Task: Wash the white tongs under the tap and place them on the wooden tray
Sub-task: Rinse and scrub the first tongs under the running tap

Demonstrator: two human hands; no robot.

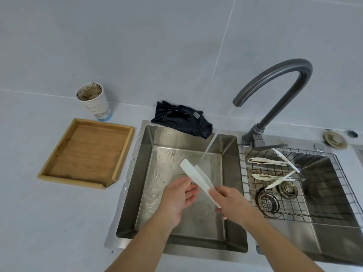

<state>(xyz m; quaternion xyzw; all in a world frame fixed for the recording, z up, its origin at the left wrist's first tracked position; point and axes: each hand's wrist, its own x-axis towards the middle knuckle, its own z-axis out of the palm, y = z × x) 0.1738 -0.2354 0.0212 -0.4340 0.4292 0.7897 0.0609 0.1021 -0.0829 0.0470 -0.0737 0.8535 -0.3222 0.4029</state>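
My right hand (229, 201) grips the hinge end of the white tongs (196, 176) over the left sink basin (137, 183). Their two flat tips point up and left, and the stream of water from the dark curved tap (275, 79) falls on them. My left hand (180, 197) hovers just left of the tongs with fingers relaxed, its fingertips close to the tongs' arms. The wooden tray (86, 152) lies on the counter left of the sink with nothing on it.
Several dirty tongs (273, 169) lie on a wire rack (294, 205) in the right basin, above two drain strainers. A dark cloth (182, 120) hangs over the sink's back edge. A dirty paper cup (94, 101) stands behind the tray.
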